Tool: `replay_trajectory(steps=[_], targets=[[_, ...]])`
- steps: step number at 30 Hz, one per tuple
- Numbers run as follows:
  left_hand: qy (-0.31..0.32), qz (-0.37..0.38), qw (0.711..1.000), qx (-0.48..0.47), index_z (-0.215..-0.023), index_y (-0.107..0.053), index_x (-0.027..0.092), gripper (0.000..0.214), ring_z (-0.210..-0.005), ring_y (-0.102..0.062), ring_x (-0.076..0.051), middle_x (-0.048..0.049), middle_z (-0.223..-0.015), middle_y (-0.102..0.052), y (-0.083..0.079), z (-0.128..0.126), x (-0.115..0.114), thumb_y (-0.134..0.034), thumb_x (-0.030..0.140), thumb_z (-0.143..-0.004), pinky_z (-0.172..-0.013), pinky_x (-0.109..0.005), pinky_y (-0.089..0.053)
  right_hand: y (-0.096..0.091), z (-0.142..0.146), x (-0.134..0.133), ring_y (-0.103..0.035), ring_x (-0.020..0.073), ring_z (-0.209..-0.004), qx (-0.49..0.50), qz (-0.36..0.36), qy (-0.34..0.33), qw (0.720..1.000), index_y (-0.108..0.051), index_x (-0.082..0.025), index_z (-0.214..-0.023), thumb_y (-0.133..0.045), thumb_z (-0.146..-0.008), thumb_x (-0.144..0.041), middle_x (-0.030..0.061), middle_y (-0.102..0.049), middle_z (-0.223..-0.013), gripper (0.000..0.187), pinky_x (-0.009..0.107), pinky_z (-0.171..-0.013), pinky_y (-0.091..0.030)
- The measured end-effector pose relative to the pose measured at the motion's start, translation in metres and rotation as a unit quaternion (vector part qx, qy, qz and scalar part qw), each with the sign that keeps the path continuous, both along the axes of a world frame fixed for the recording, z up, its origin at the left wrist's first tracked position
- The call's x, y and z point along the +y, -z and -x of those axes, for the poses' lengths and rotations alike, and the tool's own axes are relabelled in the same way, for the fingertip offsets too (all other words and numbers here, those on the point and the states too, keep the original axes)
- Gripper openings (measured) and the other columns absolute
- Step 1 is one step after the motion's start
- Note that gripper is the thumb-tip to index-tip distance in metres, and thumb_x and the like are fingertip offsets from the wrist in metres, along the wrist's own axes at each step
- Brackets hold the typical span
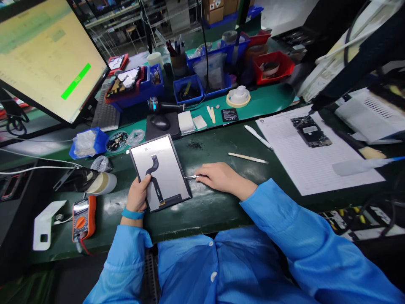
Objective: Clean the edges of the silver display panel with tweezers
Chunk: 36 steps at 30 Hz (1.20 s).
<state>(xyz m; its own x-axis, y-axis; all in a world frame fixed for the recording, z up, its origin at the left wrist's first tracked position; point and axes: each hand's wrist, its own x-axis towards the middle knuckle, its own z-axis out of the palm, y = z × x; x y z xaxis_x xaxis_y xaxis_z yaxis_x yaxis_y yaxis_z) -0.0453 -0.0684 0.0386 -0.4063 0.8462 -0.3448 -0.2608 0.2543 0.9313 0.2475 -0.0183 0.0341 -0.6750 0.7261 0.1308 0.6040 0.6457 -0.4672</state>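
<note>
My left hand (138, 193) grips the lower left edge of a tablet display panel (169, 169), its thumb over the silvery back and its fingers hidden beneath. A black ribbon cable (155, 185) runs down that back to a dark strip along the bottom edge. At the panel's right edge is my right hand (218, 176), closed around slim metal tweezers (190, 177). The tip of the tweezers meets the panel's edge; whether it touches I cannot tell. A blue band circles my left wrist.
A multimeter (83, 217) and a white bracket (46, 223) lie left. Beyond the panel are a mouse (160, 122), blue bins (189, 89) and a monitor (47, 55). To the right lie a wooden stick (248, 158), a white pen (257, 137) and a circuit board (311, 131) on paper (303, 173).
</note>
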Motion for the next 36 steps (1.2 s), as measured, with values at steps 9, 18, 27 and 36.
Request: replay_trajectory(steps=[9, 18, 27, 36], targets=[[0.005, -0.002, 1.000, 0.010, -0.100, -0.067, 0.015, 0.058, -0.082, -0.076, -0.026, -0.0032, -0.080, -0.076, -0.0020, -0.0016, -0.0001, -0.091, 0.042, -0.055, -0.083, -0.040, -0.062, -0.0006, 0.0004, -0.0013, -0.069, 0.0197, -0.085, 0.017, 0.020, 0.010, 1.000, -0.074, -0.025, -0.115, -0.064, -0.097, -0.034, 0.0028, -0.078, -0.095, 0.022, 0.028, -0.068, -0.040], [-0.003, -0.004, 1.000, -0.002, -0.097, -0.068, 0.015, 0.057, -0.068, -0.074, -0.021, -0.0022, -0.078, -0.076, -0.0006, -0.0010, 0.0003, -0.093, 0.041, -0.053, -0.080, -0.037, -0.063, -0.0027, -0.0002, -0.0020, -0.069, 0.0198, -0.083, -0.008, 0.007, 0.003, 1.000, -0.075, -0.025, -0.113, -0.057, -0.102, -0.036, 0.0034, -0.077, -0.094, 0.024, 0.028, -0.066, -0.038], [-0.002, -0.011, 1.000, 0.000, -0.096, -0.068, 0.015, 0.056, -0.074, -0.075, -0.024, -0.0028, -0.078, -0.076, -0.0007, -0.0011, 0.0004, -0.094, 0.041, -0.053, -0.081, -0.038, -0.063, -0.0015, -0.0011, -0.0013, -0.067, 0.0188, -0.082, -0.017, -0.009, -0.006, 1.000, -0.077, -0.024, -0.111, -0.054, -0.104, -0.037, 0.0047, -0.076, -0.095, 0.027, 0.028, -0.065, -0.037], [-0.003, -0.004, 1.000, 0.000, -0.098, -0.067, 0.015, 0.061, -0.077, -0.076, -0.025, -0.0033, -0.078, -0.076, -0.0030, -0.0032, -0.0001, -0.094, 0.042, -0.052, -0.080, -0.038, -0.063, 0.0008, -0.0005, -0.0014, -0.068, 0.0189, -0.083, -0.013, -0.009, -0.002, 1.000, -0.075, -0.025, -0.113, -0.059, -0.101, -0.036, 0.0032, -0.076, -0.097, 0.023, 0.028, -0.065, -0.037]])
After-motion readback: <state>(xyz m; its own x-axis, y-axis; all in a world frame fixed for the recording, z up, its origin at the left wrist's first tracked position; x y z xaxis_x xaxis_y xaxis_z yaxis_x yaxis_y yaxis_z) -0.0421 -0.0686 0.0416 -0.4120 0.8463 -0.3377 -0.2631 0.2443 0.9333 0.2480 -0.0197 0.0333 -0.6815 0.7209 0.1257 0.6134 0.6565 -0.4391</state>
